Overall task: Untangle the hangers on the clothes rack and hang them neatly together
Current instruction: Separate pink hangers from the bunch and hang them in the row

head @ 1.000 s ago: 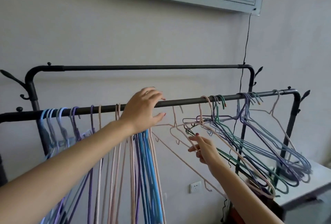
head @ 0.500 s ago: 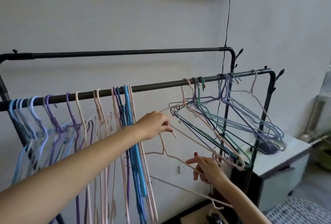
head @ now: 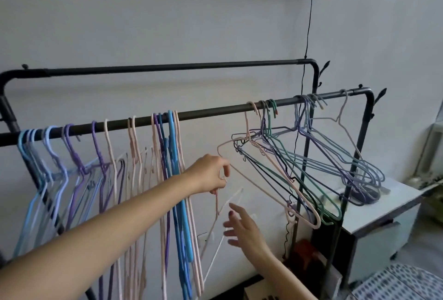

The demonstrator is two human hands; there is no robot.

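- Front rail [head: 215, 114]: dark metal bar of the clothes rack, taken here as the landmark for every entry below.
- Sorted hangers [head: 171, 156]: blue, purple and pale pink, hung straight down from the left and middle of the front rail, close together.
- Tangled hangers [head: 299, 160]: green, purple, grey-blue and pink, hooked on the right part of the front rail, frames splayed and threaded through one another, slanting down to the right.
- Loose pink hanger [head: 217, 206]: off the front rail, below its middle, tilted; lower bar blurred.
- Left hand [head: 211, 175]: below the front rail's middle; grip pinched together on the loose pink hanger's neck.
- Right hand [head: 242, 227]: lower still, grip spread apart, just beside the loose pink hanger's frame; contact cannot be told.
- Handling, judged: thin coated wire, light, springy, likely to snag on neighbours. Best held at the hook or neck and lifted clear, not dragged.
- White cabinet [head: 383, 218]: beyond the right end of the front rail.
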